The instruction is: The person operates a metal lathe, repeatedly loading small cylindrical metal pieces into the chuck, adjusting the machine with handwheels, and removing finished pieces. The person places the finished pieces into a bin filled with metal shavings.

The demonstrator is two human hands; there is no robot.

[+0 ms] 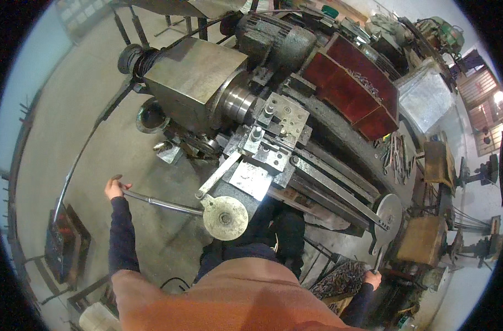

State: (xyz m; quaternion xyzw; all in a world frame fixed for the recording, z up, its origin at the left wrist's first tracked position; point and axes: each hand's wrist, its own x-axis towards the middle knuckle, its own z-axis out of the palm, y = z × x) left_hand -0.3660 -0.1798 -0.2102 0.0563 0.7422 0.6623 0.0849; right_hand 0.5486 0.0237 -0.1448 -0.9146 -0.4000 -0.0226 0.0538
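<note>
On the left, my left hand is closed on the end of a long metal lever. That lever runs to a round pale metal disc in front of my body. Low on the right, my right hand grips a short crank handle below a grey round plate. Both belong to a small lathe. Its shiny spindle nose faces the tool block, which carries several bolts. A flat bar slants from the block down to the pale disc. The tips of my fingers are partly hidden.
Behind the lathe stand a ribbed motor and a dark red bin with small metal parts. Several wrenches lie to its right. A heap of metal shavings sits near my right arm. A long rod reaches a floor pedal box.
</note>
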